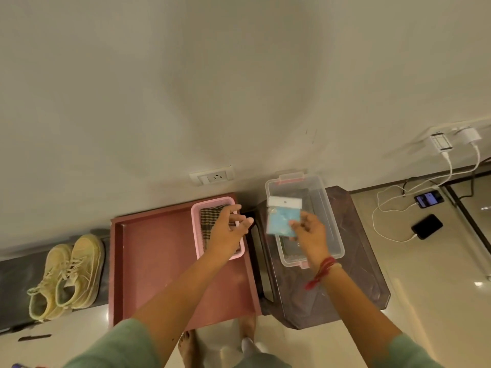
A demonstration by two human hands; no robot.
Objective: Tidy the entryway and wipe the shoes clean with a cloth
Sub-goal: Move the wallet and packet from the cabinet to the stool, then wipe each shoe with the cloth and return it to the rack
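Head view: right grip [310, 235] pinches blue packet [281, 220] above clear box [330, 208]; left grip [225, 231] released over pink basket [212, 200].

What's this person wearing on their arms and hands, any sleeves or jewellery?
Both arms are bare up to pale green sleeves, the left sleeve and the right sleeve alike. A red thread band is tied round the wrist of the right hand, loose ends trailing. The left hand shows no ring, watch or band.
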